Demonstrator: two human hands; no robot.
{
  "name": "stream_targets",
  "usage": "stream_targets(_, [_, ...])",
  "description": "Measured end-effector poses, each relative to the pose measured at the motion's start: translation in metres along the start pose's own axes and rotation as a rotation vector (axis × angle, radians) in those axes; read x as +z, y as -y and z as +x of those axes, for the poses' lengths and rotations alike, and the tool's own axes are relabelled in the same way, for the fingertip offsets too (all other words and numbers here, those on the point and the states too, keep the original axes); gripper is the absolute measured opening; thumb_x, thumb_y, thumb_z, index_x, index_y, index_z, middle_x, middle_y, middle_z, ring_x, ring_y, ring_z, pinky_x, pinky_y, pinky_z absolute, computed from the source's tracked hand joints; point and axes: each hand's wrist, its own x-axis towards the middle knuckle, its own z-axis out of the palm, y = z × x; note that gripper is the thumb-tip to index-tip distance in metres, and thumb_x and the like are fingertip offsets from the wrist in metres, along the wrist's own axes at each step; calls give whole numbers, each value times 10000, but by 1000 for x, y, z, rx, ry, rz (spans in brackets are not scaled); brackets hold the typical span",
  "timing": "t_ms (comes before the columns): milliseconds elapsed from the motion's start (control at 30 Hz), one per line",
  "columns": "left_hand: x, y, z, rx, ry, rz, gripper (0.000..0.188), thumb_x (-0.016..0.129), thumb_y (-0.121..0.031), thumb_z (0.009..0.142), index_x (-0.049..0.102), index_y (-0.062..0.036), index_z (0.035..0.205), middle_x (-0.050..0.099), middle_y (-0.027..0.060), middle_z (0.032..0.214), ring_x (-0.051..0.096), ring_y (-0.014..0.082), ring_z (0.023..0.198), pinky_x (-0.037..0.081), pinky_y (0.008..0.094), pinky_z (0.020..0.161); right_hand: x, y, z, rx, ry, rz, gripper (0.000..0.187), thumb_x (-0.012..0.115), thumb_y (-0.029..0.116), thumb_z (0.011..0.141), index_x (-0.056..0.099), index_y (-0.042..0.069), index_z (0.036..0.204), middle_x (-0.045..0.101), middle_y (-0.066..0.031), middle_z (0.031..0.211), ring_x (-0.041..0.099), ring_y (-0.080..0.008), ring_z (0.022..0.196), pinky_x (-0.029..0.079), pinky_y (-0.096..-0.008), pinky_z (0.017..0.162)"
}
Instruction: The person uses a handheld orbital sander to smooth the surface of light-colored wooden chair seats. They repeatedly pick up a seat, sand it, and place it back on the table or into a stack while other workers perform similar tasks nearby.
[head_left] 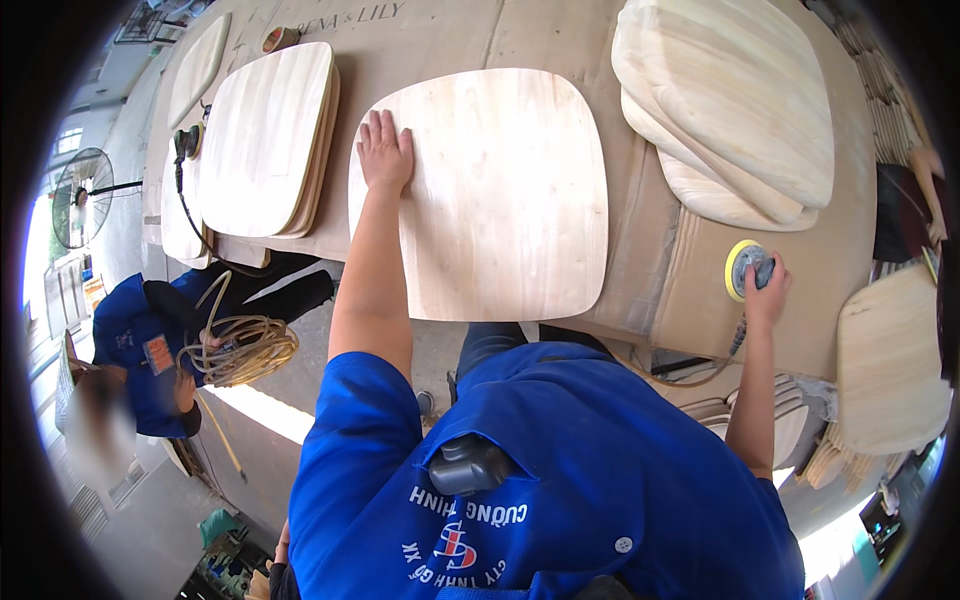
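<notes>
Left hand [384, 152] pressing flat on wooden seat panel [480, 195], centre frame.
Fingers lying together; right hand [768, 290], fingers clamping the yellow-padded sander [748, 268] on the tabletop [690, 290].

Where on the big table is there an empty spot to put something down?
Bare table shows along the far edge beyond the wooden seat panel under the left hand, and near the right hand on the sander, toward the table's right end. It is crowded at the right stack and the left stack.

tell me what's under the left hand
The left hand lies flat on a pale wooden seat panel, which rests on the brown bench. The wood directly beneath the palm is covered.
</notes>
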Motion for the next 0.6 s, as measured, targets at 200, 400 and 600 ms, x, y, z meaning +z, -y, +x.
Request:
stream_targets(200, [-9,13,-24,-356,-71,-48,662,348,-453,972,273,-50,1492,210,147,1571,191,364,1441,181,489,1164,-1,2,0,13,4,8,566,687,289,817,469,193,1331,487,-133,1244,553,-346,1104,492,-451,882])
stream_targets(400, [-11,-47,-49,-487,-76,-63,696,362,-430,963,246,17,1484,181,208,1565,168,393,1442,166,491,1165,-2,5,-1,22,-7,13,578,688,302,818,462,191,1338,487,-136,1246,552,-344,1107,491,-457,878])
stream_targets(600, [-12,-110,-77,-457,-21,-201,773,397,-439,948,162,62,1487,74,293,1555,59,435,1450,83,498,1177,0,5,2,43,9,-67,586,666,341,832,442,192,1353,482,-135,1256,556,-346,1105,492,-461,883])
